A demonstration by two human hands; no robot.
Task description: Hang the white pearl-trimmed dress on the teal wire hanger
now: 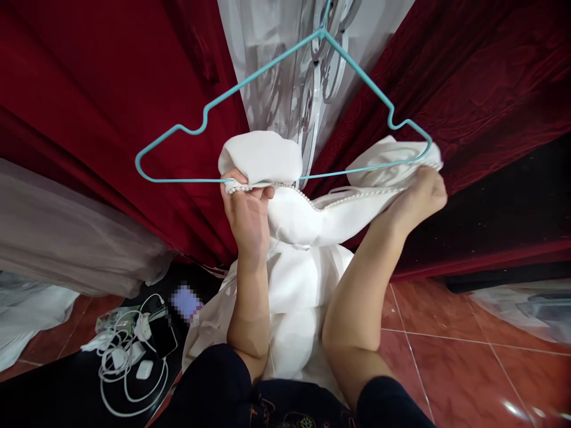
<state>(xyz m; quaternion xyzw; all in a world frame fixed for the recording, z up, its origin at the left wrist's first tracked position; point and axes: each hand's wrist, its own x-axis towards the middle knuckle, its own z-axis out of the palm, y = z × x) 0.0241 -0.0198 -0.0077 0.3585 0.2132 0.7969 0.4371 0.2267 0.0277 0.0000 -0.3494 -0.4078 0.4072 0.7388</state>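
A white dress [294,279] with a pearl-beaded neckline hangs down in front of me, its skirt running toward my lap. Above it a light-blue hanger [263,70] hangs by its hook, which leaves the top of the view. My left hand [250,214] is closed on the beaded edge by the left puffed sleeve, close to the hanger's lower bar. At the hanger's right end, my right hand [423,193] is closed on the edge by the other puffed sleeve. That sleeve lies around the right corner of the hanger; the fingertips there are partly hidden.
Dark red curtains [111,107] hang on both sides, with a white ornamental metal frame [312,113] between them. On a black surface at lower left lie tangled white cables [111,362], a phone [163,336] and a white charger [143,370]. Red tiles [437,356] cover the floor.
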